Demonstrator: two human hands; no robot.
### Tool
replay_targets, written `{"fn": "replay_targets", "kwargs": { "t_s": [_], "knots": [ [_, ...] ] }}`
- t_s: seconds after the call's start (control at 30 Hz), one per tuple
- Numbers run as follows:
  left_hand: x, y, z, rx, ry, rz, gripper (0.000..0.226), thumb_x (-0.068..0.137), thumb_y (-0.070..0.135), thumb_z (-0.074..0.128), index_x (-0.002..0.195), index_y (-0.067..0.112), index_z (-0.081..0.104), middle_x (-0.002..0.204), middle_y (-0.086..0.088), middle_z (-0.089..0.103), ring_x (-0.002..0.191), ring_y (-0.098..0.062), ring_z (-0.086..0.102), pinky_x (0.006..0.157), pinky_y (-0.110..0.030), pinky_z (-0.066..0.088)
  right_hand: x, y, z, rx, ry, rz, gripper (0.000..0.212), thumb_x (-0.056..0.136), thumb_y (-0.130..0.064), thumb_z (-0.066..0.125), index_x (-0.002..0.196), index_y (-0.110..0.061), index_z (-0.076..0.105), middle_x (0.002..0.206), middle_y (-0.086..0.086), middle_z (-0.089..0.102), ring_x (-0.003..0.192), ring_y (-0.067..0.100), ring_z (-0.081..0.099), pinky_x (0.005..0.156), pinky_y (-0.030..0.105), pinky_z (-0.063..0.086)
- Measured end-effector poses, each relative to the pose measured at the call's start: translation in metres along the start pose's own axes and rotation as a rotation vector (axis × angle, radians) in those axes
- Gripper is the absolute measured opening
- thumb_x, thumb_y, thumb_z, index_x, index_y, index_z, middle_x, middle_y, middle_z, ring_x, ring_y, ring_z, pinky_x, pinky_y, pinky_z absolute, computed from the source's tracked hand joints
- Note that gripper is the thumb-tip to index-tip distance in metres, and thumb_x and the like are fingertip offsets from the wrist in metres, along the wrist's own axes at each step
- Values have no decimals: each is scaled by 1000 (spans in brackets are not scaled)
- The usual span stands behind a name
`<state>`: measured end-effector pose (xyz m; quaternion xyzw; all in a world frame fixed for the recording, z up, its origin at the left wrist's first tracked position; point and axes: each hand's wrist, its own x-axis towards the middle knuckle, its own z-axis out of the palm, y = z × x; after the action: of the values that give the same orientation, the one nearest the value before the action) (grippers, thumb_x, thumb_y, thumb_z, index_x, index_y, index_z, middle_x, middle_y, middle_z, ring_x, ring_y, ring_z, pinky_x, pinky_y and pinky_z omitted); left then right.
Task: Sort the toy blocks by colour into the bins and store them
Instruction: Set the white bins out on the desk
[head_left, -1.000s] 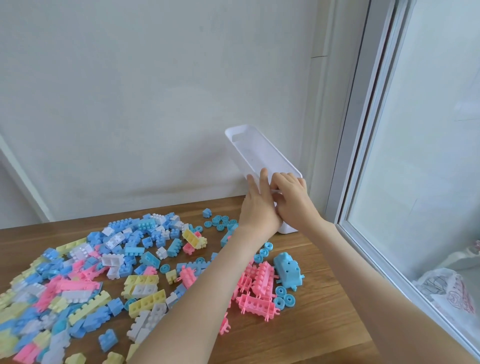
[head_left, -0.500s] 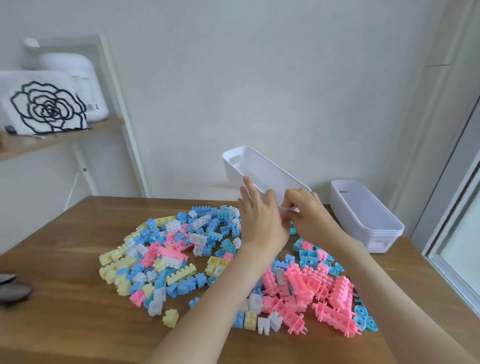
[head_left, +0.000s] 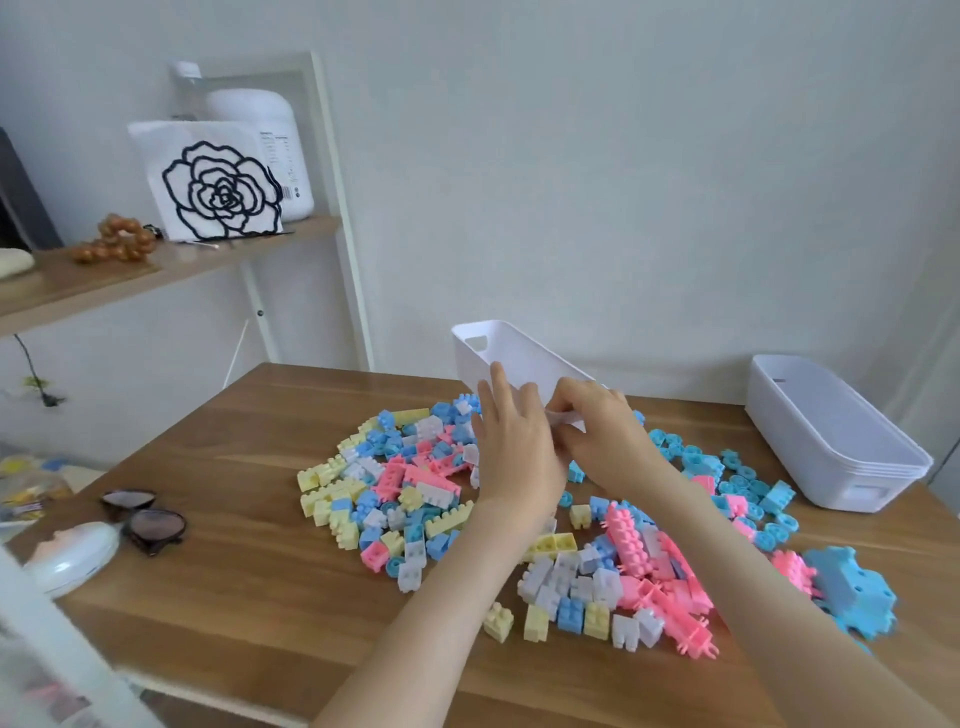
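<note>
A white bin (head_left: 511, 358) hangs tilted above the wooden table (head_left: 249, 571), lifted over the block pile. My left hand (head_left: 517, 441) lies against its near side with the fingers fairly straight. My right hand (head_left: 597, 434) pinches the bin's near rim with curled fingers. Under and around my arms spreads a loose heap of pink, blue, yellow and white toy blocks (head_left: 410, 493). Long pink pieces (head_left: 654, 577) and blue wheels (head_left: 737, 478) lie to the right.
A stack of white bins (head_left: 831, 441) stands at the table's back right. Sunglasses (head_left: 143, 519) and a white case (head_left: 72, 556) lie at the left edge. A shelf (head_left: 156, 265) with a rose-patterned holder stands to the left, beyond the table.
My view has swung left from the window to the table. Both hands have carried one white bin from the stack at the right over to the block pile.
</note>
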<state>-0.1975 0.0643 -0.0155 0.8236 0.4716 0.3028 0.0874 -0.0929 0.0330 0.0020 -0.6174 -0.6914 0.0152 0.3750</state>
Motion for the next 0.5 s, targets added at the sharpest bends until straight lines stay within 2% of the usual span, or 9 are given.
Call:
{"fn": "replay_targets", "kwargs": {
  "t_s": [0.07, 0.17, 0.23, 0.3, 0.37, 0.43, 0.5],
  "knots": [
    [0, 2, -3, -233, -102, 4, 66, 92, 21, 56, 145, 9, 19, 156, -13, 9, 141, -31, 21, 110, -41, 34, -4, 6, -13, 36, -18, 59, 12, 82, -2, 58, 79, -10, 51, 82, 1, 58, 76, 15, 46, 67, 20, 33],
    [3, 10, -2, -422, -162, 43, 72, 90, 23, 61, 145, 13, 16, 145, -8, 33, 128, -23, 40, 96, -28, 42, -10, 30, -43, 31, -20, 165, 15, 83, -4, 62, 80, -13, 50, 80, -1, 53, 78, 16, 45, 62, 16, 33],
    [10, 17, 3, -401, -195, 51, 62, 92, 24, 58, 142, 14, 24, 140, -6, 40, 125, -20, 43, 89, -22, 37, -12, 52, -64, -24, 12, 241, 20, 82, -2, 63, 78, -15, 49, 81, -1, 51, 80, 18, 45, 63, 20, 33],
    [20, 22, 9, -349, -311, 75, 48, 95, 27, 53, 139, 15, 36, 141, -4, 43, 124, -18, 46, 88, -21, 34, -16, 74, -80, -36, 56, 307, 22, 82, 1, 62, 76, -14, 47, 84, 5, 53, 81, 23, 46, 61, 20, 34],
    [33, 31, 16, -276, -439, 146, 39, 96, 29, 51, 134, 17, 46, 139, -3, 47, 121, -17, 50, 93, -25, 37, -21, 98, -91, -27, 86, 360, 27, 82, 2, 60, 72, -15, 43, 93, 11, 59, 88, 27, 51, 63, 16, 34],
    [46, 42, 28, -206, -501, 209, 37, 96, 28, 50, 131, 17, 50, 137, -3, 50, 119, -18, 52, 96, -30, 41, -26, 117, -99, -36, 90, 408, 32, 81, 3, 61, 68, -17, 40, 101, 13, 61, 100, 30, 54, 69, 26, 35],
    [60, 53, 42, -161, -525, 240, 37, 97, 28, 48, 132, 15, 50, 136, -5, 52, 120, -20, 51, 95, -32, 43, -28, 132, -103, -62, 92, 443, 27, 81, 4, 60, 70, -13, 43, 102, 8, 61, 108, 28, 54, 73, 28, 32]
  ]
}}
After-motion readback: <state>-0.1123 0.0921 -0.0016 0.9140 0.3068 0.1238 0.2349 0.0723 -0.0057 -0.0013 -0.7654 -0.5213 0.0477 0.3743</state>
